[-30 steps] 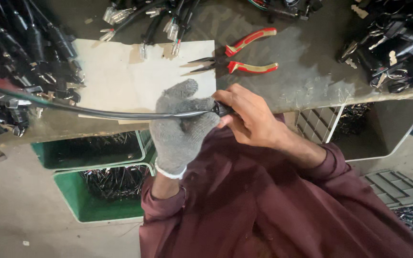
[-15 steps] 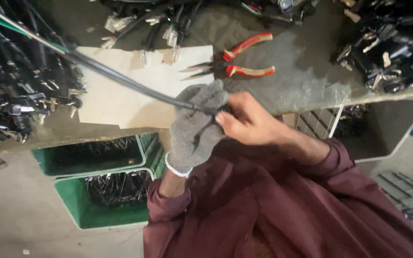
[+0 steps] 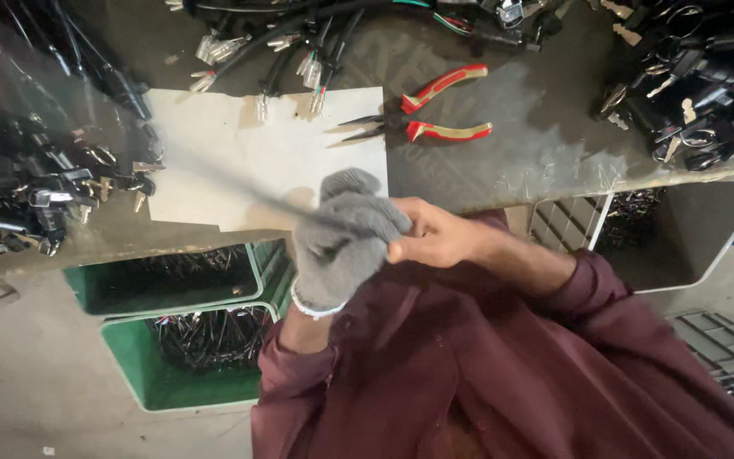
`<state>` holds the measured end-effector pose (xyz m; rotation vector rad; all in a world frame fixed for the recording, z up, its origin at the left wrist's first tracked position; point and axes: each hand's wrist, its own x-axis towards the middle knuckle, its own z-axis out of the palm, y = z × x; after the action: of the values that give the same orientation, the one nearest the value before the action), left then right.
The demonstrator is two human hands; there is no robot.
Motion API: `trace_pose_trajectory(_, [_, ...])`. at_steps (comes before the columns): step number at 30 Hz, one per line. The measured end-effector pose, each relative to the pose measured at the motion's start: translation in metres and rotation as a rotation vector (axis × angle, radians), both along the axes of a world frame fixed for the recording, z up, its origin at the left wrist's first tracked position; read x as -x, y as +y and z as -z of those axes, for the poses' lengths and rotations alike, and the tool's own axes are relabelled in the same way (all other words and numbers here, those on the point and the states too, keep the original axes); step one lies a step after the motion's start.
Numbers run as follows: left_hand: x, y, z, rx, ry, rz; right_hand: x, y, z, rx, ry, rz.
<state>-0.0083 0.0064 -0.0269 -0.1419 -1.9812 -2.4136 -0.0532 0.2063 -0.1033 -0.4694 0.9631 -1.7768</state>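
The gloved left hand [image 3: 346, 234] is fisted around a thin, blurred black cable [image 3: 273, 202] that slants over the white sheet [image 3: 239, 157], the bare right hand [image 3: 435, 238] pinching its near end; it looks light and limp, best gripped close to that end.

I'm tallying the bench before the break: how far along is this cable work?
Done: hard to count; the green bins below the bench hold dark bundles. In hand: the gloved left hand and bare right hand both grip one dark cable, blurred in motion. Left: piles of cables on the bench; the red pliers lie unused.
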Motion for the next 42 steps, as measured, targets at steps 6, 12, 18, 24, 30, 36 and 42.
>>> trace_pose_trajectory(6, [0.006, 0.015, 0.015, -0.138, -0.306, -0.118, 0.011, -0.027, -0.034, -0.312, 0.368, 0.549])
trace_pose_trajectory(12, [0.008, 0.002, 0.010, -0.234, -0.134, -0.409, 0.084, -0.001, -0.079, -0.735, 1.674, 0.484])
trace_pose_trajectory(18, [0.011, -0.001, -0.008, 0.023, 0.014, -0.279, 0.083, 0.014, -0.060, -0.938, 1.702, 0.342])
trace_pose_trajectory(24, [-0.001, -0.003, -0.033, -0.226, -0.305, 0.056, 0.079, 0.006, -0.079, 0.089, 0.315, 0.256])
trace_pose_trajectory(30, [-0.012, 0.020, -0.050, -0.091, -0.246, -0.222, 0.065, -0.014, -0.096, -0.452, 1.478, 0.412])
trace_pose_trajectory(36, [-0.014, 0.007, -0.048, -0.319, -0.323, -0.097, 0.071, -0.015, -0.090, -0.633, 1.510, 0.216])
trace_pose_trajectory(42, [-0.018, -0.009, -0.041, 0.393, -0.086, -0.006, 0.074, -0.013, -0.084, -0.584, 1.440, 0.162])
